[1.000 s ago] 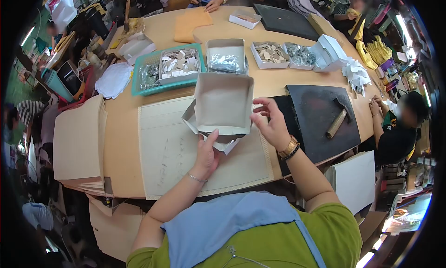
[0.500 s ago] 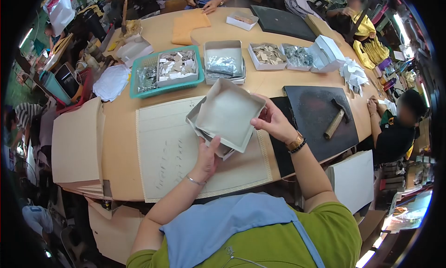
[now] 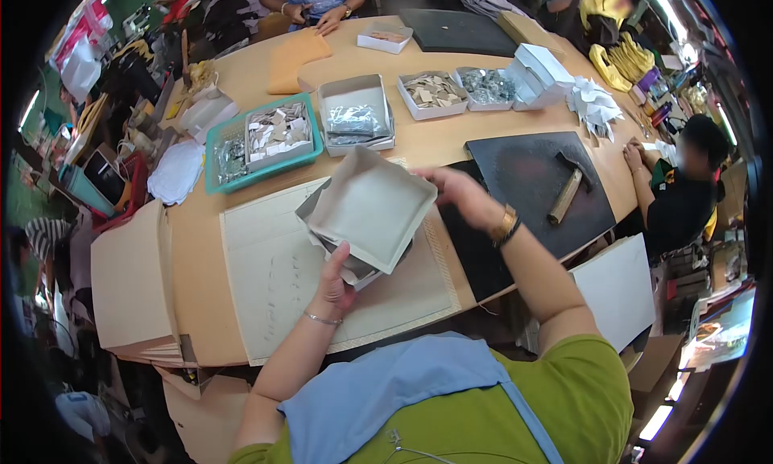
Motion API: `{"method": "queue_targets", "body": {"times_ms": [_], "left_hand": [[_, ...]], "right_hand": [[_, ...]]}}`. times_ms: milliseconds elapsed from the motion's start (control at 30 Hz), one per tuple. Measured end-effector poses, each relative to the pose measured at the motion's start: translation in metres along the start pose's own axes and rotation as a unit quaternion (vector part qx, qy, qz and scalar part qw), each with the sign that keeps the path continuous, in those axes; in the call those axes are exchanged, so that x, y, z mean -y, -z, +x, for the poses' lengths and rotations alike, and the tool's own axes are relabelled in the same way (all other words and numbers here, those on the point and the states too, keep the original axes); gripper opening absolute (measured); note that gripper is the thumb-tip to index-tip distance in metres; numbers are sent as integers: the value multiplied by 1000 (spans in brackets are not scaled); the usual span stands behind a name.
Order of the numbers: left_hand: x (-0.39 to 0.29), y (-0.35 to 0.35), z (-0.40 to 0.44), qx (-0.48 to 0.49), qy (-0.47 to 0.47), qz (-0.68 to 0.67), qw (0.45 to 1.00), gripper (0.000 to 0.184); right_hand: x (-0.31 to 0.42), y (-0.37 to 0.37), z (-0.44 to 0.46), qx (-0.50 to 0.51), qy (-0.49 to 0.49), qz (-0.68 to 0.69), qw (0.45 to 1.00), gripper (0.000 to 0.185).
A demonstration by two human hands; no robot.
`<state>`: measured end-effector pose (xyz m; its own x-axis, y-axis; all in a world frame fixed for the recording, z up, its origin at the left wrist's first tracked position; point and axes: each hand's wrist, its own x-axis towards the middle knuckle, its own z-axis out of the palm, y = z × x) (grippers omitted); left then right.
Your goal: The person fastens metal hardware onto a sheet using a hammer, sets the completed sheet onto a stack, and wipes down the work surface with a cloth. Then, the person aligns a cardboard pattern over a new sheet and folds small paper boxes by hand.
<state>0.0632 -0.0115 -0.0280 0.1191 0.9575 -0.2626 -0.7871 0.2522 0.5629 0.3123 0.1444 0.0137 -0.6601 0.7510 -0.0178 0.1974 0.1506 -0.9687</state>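
Observation:
A shallow, whitish cardboard box (image 3: 372, 206) is tilted with its hollow side facing me, in front of at least one more box (image 3: 310, 210) stacked behind it. My left hand (image 3: 336, 280) grips the stack from the lower left, thumb on the front box's lower wall and fingers underneath. At the upper right corner, my right hand (image 3: 467, 198) is closed on the front box's edge; its fingers are slightly blurred and partly hidden. Below the boxes lies a large pale board (image 3: 266, 263) with handwriting on it.
A hammer (image 3: 566, 194) rests on a black slab (image 3: 515, 170) at right. Beyond the boxes stand a teal basket (image 3: 213, 186), an open box with plastic packets (image 3: 354, 90), and a tray of small pieces (image 3: 411, 106). Board stacks (image 3: 133, 279) flank me. Other people sit around the table.
The boxes and both hands have shifted slightly left in view, along with the whole scene. My right thumb has left the inside of the front box, and the hand sits nearer its upper right edge.

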Motion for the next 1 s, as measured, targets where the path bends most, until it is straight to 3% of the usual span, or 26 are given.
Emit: {"method": "queue_targets", "body": {"times_ms": [33,133,233,300,367,467,567,633,700,767,833,867,900,967,1000], "left_hand": [[0,0,0,-5,4,21,1000,69],[0,-4,1,-18,-2,61,998,73],[1,-6,0,-44,-40,59,997,72],[6,1,4,-65,-63,64,994,72],[5,1,5,-64,-49,53,995,72],[7,8,6,-66,-26,46,996,74],[8,10,5,-76,-17,49,996,74],[9,11,5,-81,-16,45,996,73],[9,12,6,-80,-14,38,996,72],[10,12,7,-71,-13,35,997,71],[9,10,6,-61,-12,33,998,70],[6,5,5,-55,-11,30,998,69],[5,2,4,-48,-10,28,998,69],[6,-3,3,-49,-18,79,995,69],[5,-3,3,-50,-22,106,993,71]], "right_hand": [[9,13,9,-19,-26,43,999,53],[30,45,38,-124,-11,-88,988,65],[54,36,39,40,-88,-41,994,63],[70,22,33,128,-136,-102,977,63],[62,18,29,140,-136,-56,979,61],[56,31,21,104,-123,5,987,64],[72,59,11,-41,-120,72,989,63],[71,94,20,-191,-67,64,977,63],[73,142,33,-301,-16,-34,953,62],[77,177,43,-434,42,-336,835,64],[76,198,55,-454,80,-489,740,66],[74,204,59,-459,99,-560,682,67],[67,204,64,-439,-11,-585,682,70],[26,215,72,-330,-31,-654,680,68],[11,211,76,-283,-103,-676,672,70]]}}
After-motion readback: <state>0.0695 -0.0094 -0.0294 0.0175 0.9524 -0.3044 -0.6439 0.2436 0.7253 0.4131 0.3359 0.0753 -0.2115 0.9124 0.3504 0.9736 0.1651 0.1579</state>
